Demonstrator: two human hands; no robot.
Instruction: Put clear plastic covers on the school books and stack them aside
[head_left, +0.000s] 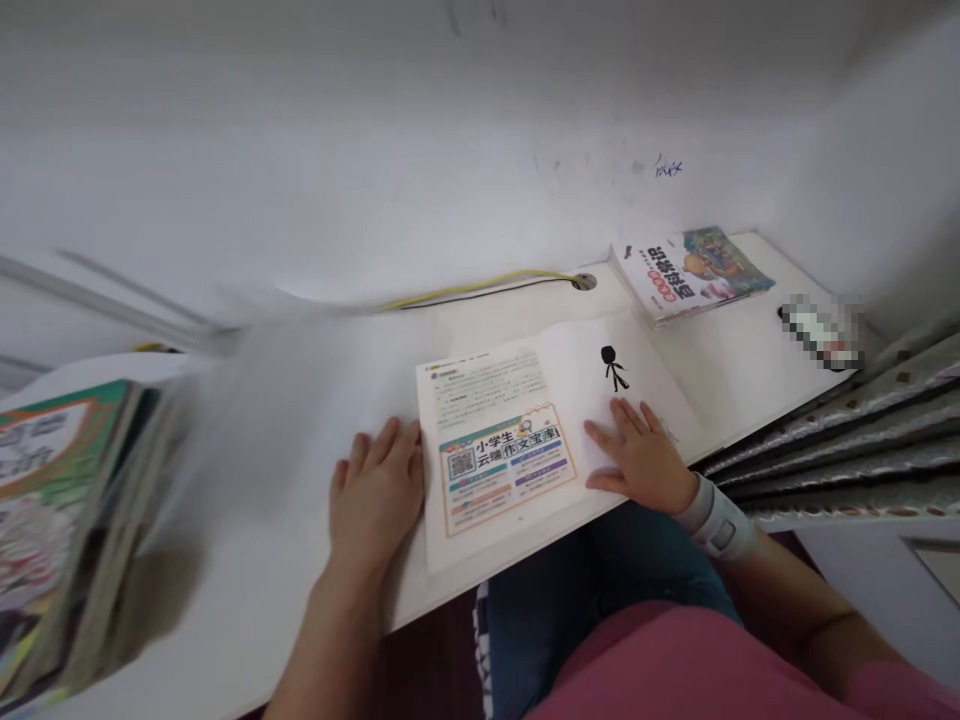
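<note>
At the near edge of the white desk (750, 360) lies our open book (510, 440), its left page printed with a coloured box and its right page nearly blank. Our right hand (641, 460), a pale wristband (720, 520) behind it, rests flat and spread on the right page, gripping nothing, while our left hand (375, 495) lies open on the desk against the book's left edge. Farther out, a blurred stack of books (60, 520) stands at the left, and a yellow cable (480, 285) and a closed book (690, 270) lie by the wall.

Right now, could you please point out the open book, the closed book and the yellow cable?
open book (487, 400), head view, on the printed left page.
closed book (690, 270), head view, middle of its cover.
yellow cable (465, 288), head view, midway along it.
</note>
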